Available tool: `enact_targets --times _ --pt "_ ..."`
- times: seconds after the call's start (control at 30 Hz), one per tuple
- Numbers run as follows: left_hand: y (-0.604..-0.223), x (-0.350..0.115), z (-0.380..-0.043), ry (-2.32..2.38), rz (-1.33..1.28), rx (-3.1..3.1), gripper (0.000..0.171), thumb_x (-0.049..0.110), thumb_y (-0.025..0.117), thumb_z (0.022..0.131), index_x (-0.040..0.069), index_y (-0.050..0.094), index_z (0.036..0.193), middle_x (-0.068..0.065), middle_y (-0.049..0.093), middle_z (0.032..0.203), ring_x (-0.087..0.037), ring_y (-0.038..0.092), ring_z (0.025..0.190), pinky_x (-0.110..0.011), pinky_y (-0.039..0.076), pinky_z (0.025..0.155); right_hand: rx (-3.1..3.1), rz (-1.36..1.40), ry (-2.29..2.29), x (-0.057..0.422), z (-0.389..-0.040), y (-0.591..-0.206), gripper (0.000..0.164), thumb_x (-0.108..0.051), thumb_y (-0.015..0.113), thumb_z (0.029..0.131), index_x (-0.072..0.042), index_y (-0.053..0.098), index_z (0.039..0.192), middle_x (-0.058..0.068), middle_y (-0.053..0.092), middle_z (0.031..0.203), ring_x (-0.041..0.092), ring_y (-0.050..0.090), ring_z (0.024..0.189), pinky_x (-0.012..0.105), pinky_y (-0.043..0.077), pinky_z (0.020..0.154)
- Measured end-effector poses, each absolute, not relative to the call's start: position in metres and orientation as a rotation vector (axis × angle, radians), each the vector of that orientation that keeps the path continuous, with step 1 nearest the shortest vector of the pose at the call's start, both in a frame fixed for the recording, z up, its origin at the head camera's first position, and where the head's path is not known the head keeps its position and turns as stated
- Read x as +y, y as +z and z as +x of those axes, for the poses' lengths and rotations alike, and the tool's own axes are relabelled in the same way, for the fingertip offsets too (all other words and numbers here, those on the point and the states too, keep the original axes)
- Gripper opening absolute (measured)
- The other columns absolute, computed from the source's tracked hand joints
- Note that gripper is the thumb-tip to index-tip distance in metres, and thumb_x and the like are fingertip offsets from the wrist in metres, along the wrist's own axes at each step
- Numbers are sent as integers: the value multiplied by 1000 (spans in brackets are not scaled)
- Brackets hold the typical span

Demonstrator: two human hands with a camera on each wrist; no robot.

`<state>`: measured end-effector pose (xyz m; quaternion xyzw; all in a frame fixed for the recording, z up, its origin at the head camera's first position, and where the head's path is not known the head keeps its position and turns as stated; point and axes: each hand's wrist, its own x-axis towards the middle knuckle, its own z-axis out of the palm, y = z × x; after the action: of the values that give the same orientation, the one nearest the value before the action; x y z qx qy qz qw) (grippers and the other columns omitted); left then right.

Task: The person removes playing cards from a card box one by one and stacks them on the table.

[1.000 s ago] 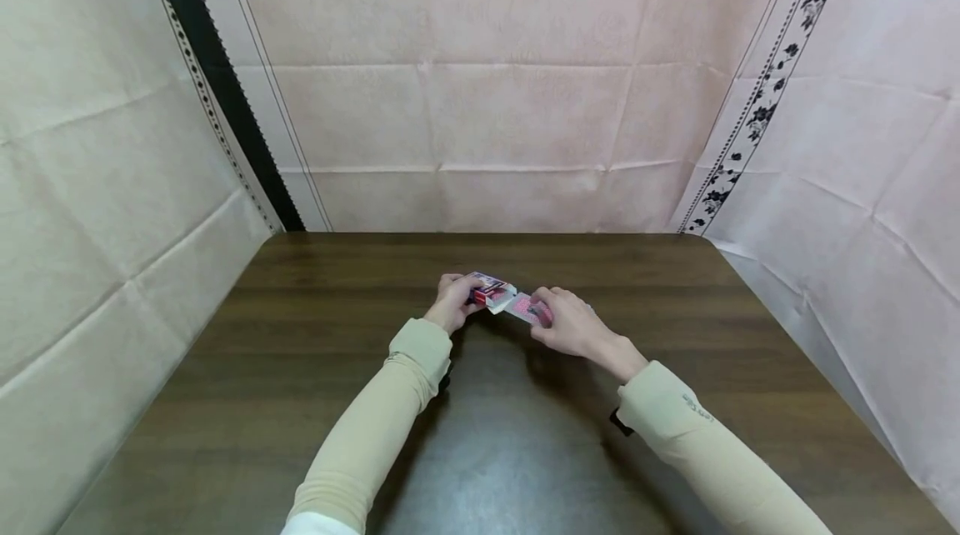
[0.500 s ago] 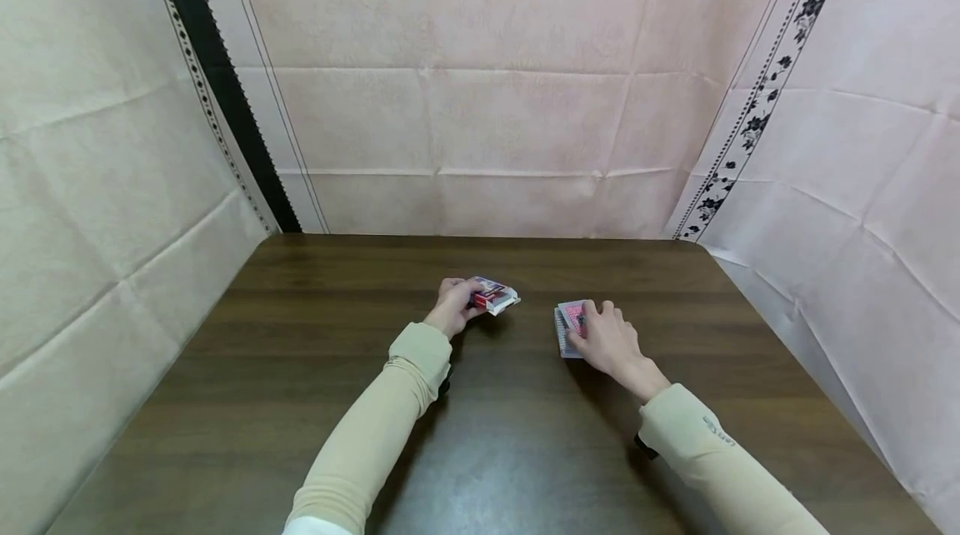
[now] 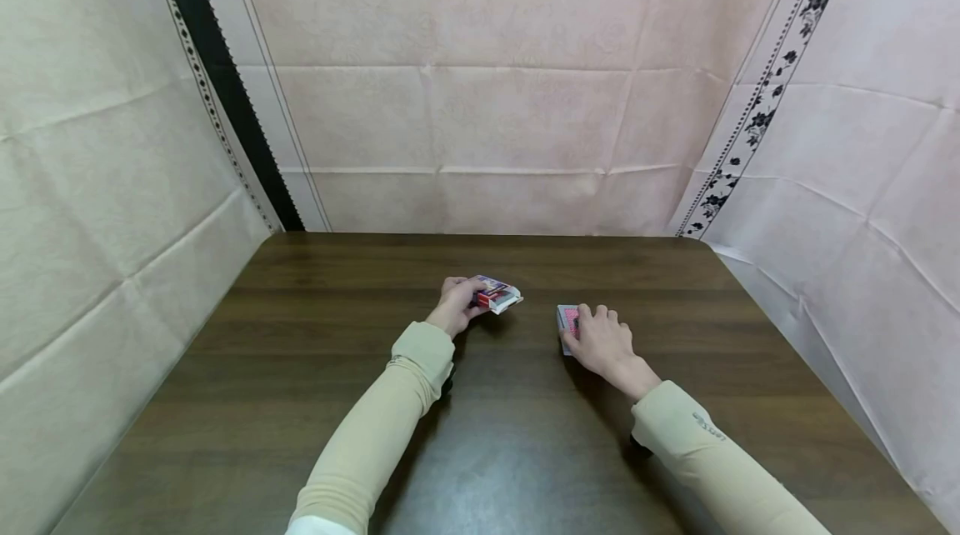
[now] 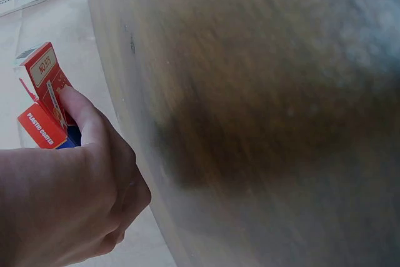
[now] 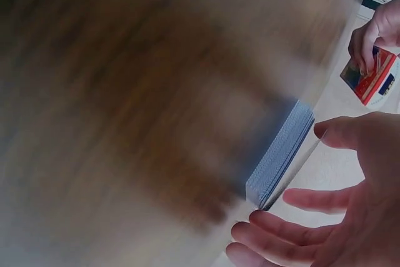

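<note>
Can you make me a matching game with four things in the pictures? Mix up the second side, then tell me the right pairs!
Things:
1. card box
2. deck of playing cards
3. table
4. sleeves

Matches:
A. wooden brown
B. at the right hand's fingertips
C. cream
D. gripped by the left hand

Right pairs: 1-D, 2-B, 3-A, 4-C.

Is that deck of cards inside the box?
No, the deck is at the right hand, apart from the box held by the left hand.
</note>
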<state>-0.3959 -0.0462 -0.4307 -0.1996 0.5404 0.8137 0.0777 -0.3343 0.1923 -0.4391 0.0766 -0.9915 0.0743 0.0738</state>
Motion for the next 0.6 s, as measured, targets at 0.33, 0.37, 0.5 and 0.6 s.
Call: enact_targets --times 0.33,0.37,0.5,0.6 --pt "-430 -42 -396 2431 -580 1610 48 0 59 90 6 32 129 -27 46 135 -33 57 114 -45 51 99 -2996 232 206 193 -337 -434 60 -51 56 92 2 51 121 27 55 108 43 54 97 55 51 69" --pt "-430 -42 -395 2424 -581 1613 48 0 59 90 6 32 129 -27 46 135 -33 57 114 -45 51 99 -2986 242 221 193 -338 -432 62 -51 55 92 2 49 123 28 55 110 44 54 98 56 51 70" --pt "-432 -40 -394 2405 -591 1626 46 2 60 90 8 34 128 -26 47 134 -31 58 112 -43 51 99 -2920 411 370 186 -340 -415 65 -49 56 93 1 46 134 29 51 124 44 51 111 59 51 83" --pt "-432 -38 -394 2423 -577 1629 45 1 60 90 7 34 126 -26 48 133 -31 59 109 -44 52 99 -2903 628 492 173 -341 -404 63 -49 55 94 -5 46 139 26 48 133 41 49 118 58 49 90"
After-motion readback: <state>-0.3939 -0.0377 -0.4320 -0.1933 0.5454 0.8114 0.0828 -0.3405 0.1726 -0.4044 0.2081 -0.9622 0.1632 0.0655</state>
